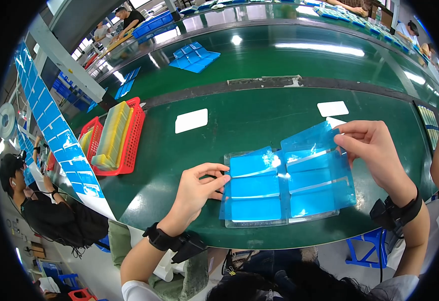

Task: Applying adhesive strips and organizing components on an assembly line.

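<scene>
Blue film sheet (254, 208): in front of you, near your edge of the table; glossy, partly see-through, with six panels in two columns of three. It lies over the plate, its right edge reaching past the plate's outline.
Clear plate (257, 224): under the film, flat on the green table (164, 150); its near rim shows below the panels.
Your left hand (194, 188): narrow, thumb and fingers pinching the film at its left edge, beside the upper left panels.
Your right hand (372, 148): narrow, thumb and forefinger pinching the film at its upper right corner; the other fingers are curled. How high that corner stands above the plate, you cannot tell from this view.
White tab (334, 122): at the same corner, just beside your right fingertips.
Wrists: a black strap with a dark device on each.
White cards: one (191, 120) beyond your left hand, the other (333, 109) beyond the film's upper right corner; both flat on the table.
Red basket (138, 123): to your left, holding a stack of yellowish sheets (111, 135) set on edge.
Long blue strip (54, 120): left of the baskets, panelled, running down to your table's edge.
Green belt (259, 50): beyond the dark rail, carrying folded blue film (195, 59).
Co-worker in black (54, 220): at your far left.
</scene>
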Action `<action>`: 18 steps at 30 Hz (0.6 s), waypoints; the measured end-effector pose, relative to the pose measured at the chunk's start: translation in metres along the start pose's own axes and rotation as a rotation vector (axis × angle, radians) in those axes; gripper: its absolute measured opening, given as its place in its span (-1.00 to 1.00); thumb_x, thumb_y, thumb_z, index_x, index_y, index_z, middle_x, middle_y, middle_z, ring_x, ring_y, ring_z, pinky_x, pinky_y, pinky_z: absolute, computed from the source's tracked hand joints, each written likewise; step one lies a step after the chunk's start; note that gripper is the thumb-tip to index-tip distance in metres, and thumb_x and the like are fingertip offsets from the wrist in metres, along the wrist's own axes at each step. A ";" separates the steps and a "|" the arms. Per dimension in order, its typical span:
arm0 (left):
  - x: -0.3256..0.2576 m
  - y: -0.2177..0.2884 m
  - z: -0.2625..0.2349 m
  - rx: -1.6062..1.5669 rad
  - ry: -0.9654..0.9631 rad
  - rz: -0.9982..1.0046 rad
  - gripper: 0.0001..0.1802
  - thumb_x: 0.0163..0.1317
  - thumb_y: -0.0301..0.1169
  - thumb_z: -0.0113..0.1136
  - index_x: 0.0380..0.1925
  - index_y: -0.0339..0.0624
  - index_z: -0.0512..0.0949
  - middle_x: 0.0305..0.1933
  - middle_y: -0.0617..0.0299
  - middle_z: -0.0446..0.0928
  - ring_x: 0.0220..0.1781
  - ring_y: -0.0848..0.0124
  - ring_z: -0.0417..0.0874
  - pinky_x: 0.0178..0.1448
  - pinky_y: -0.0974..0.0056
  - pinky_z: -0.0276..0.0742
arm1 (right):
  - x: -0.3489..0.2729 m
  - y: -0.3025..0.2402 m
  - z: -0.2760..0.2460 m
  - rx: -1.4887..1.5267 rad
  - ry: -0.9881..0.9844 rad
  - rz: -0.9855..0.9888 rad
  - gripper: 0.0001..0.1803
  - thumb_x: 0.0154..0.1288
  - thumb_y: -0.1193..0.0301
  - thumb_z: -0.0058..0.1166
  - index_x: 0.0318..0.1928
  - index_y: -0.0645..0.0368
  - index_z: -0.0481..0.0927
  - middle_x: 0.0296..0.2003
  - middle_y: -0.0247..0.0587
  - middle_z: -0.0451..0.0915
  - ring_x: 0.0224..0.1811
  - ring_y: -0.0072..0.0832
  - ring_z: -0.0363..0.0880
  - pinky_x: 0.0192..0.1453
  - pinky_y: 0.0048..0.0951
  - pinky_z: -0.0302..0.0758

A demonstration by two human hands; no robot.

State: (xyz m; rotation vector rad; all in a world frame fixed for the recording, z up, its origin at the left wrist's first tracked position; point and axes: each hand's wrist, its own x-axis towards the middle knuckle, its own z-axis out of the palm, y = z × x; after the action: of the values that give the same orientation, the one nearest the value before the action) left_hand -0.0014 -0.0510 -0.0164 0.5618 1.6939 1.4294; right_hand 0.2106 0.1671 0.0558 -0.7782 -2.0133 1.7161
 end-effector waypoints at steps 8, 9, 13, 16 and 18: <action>0.001 0.000 0.000 0.029 0.010 -0.008 -0.80 0.16 -0.51 0.15 -0.22 -0.37 0.52 -0.39 0.24 0.48 -0.49 0.54 0.53 -0.48 0.45 0.58 | 0.002 -0.001 -0.001 -0.079 -0.007 -0.021 -0.67 0.13 0.50 0.14 -0.09 0.40 0.50 -0.56 -0.28 0.56 -0.56 -0.69 0.47 -0.53 -0.68 0.40; 0.003 0.001 -0.001 0.025 0.014 -0.009 -0.80 0.16 -0.51 0.15 -0.22 -0.37 0.52 -0.39 0.24 0.48 -0.49 0.54 0.53 -0.48 0.45 0.58 | 0.001 -0.002 0.000 -0.121 -0.001 -0.045 -0.60 0.14 0.51 0.14 0.00 0.40 0.45 -0.56 -0.25 0.56 -0.57 -0.67 0.48 -0.53 -0.66 0.41; 0.006 0.006 -0.004 0.191 -0.072 0.033 -0.77 0.19 -0.50 0.12 -0.16 -0.38 0.48 -0.40 0.24 0.44 -0.49 0.54 0.53 -0.50 0.43 0.59 | -0.003 -0.001 0.003 -0.132 0.014 -0.118 -0.46 0.12 0.54 0.13 0.14 0.36 0.31 -0.58 -0.25 0.55 -0.58 -0.68 0.48 -0.53 -0.66 0.41; -0.009 0.007 0.004 0.350 -0.072 0.113 -0.71 0.16 -0.54 0.13 -0.09 -0.36 0.44 -0.40 0.24 0.40 -0.48 0.52 0.54 -0.47 0.42 0.61 | -0.006 0.000 0.002 -0.067 0.001 -0.106 -0.42 0.12 0.56 0.12 0.18 0.32 0.25 -0.59 -0.26 0.54 -0.59 -0.69 0.47 -0.53 -0.68 0.40; -0.027 0.002 0.006 0.502 -0.034 0.221 -0.62 0.11 -0.61 0.14 -0.02 -0.31 0.41 -0.37 0.21 0.38 -0.40 0.49 0.56 -0.39 0.43 0.63 | -0.004 0.000 0.004 -0.051 -0.029 -0.091 -0.42 0.12 0.56 0.11 0.17 0.31 0.26 -0.59 -0.25 0.54 -0.59 -0.69 0.46 -0.53 -0.68 0.40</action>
State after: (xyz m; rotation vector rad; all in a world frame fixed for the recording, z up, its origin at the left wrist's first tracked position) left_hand 0.0184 -0.0677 -0.0059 1.0678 2.0202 1.1242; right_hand 0.2116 0.1613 0.0556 -0.6701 -2.0859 1.6405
